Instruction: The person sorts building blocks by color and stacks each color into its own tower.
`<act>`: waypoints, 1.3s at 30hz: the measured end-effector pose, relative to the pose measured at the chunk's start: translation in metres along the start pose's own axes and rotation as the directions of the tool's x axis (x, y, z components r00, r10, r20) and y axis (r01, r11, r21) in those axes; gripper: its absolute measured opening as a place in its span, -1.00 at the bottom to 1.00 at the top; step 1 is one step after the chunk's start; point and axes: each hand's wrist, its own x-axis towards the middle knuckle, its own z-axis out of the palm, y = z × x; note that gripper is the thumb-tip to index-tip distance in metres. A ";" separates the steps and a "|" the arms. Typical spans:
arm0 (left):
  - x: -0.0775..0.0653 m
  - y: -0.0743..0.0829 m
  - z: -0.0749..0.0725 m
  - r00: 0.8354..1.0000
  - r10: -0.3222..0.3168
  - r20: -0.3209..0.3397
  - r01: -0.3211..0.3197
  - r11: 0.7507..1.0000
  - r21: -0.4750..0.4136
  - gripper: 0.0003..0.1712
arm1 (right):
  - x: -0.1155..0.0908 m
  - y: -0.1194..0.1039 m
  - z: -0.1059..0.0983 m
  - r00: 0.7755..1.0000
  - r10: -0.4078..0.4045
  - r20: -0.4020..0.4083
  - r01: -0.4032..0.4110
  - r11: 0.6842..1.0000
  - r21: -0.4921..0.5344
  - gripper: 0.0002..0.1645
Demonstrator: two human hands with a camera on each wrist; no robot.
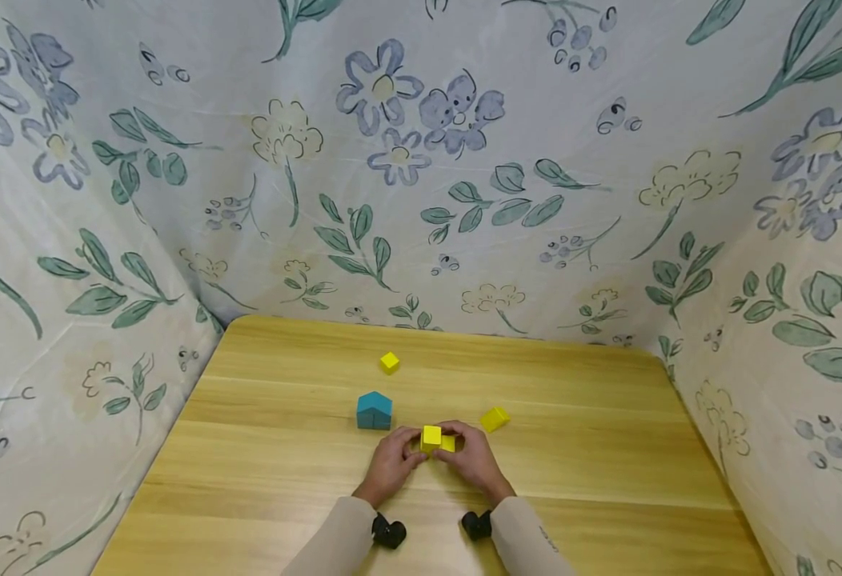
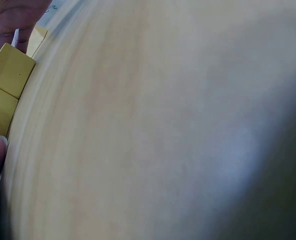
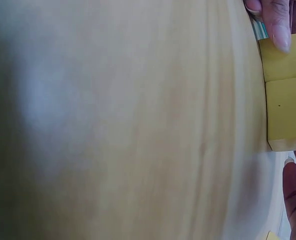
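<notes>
Two yellow blocks, a left one (image 1: 431,437) and a right one (image 1: 449,443), sit side by side between the hands. My left hand (image 1: 390,462) holds the left block, its thumb pressed on the near face in the right wrist view. My right hand (image 1: 475,459) is around the end of the right block (image 3: 287,112). Its thumb is apart from the block in the right wrist view, and whether its other fingers touch is unclear. In the left wrist view the two block faces meet in a straight seam.
On the wooden table (image 1: 262,448) lie a blue house-shaped piece (image 1: 374,411) left of the hands, a yellow block (image 1: 389,363) farther back, and another yellow piece (image 1: 495,418) to the right. A floral cloth (image 1: 406,240) hangs behind and along both sides.
</notes>
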 end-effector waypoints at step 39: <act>0.001 -0.001 0.000 0.999 -0.038 0.025 0.038 0.999 -0.021 -0.56 | 0.066 -0.045 -0.083 0.943 0.043 0.329 -0.039 0.999 -0.020 -0.18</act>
